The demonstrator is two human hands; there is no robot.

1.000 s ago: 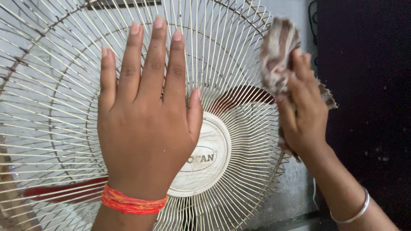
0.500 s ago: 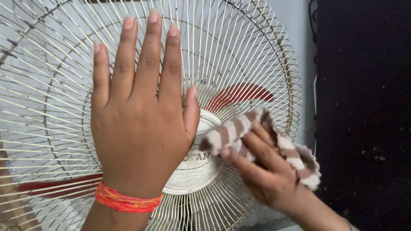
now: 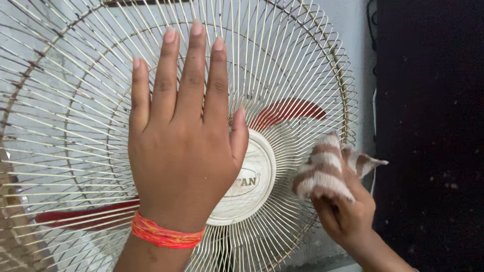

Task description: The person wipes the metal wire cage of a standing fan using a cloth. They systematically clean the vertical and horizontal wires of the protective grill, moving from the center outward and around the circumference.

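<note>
striped fuzzy cloth (image 3: 322,171) in right hand (image 3: 345,216) presses wire fan grille (image 3: 297,60).

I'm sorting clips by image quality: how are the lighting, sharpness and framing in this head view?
Head view: soft, even light, no glare; left hand and fan grille sharp; striped cloth in the right hand slightly blurred; dark panel at right underexposed; grille cropped at top and left.

The left hand (image 3: 184,146) is bare, with short, unpainted nails on its fingers (image 3: 194,70). A band of orange-red thread (image 3: 166,235), streaked with yellow, circles its wrist in several strands just below the hand. The right hand (image 3: 345,214) is bare too, and both forearms show no sleeves.
</note>
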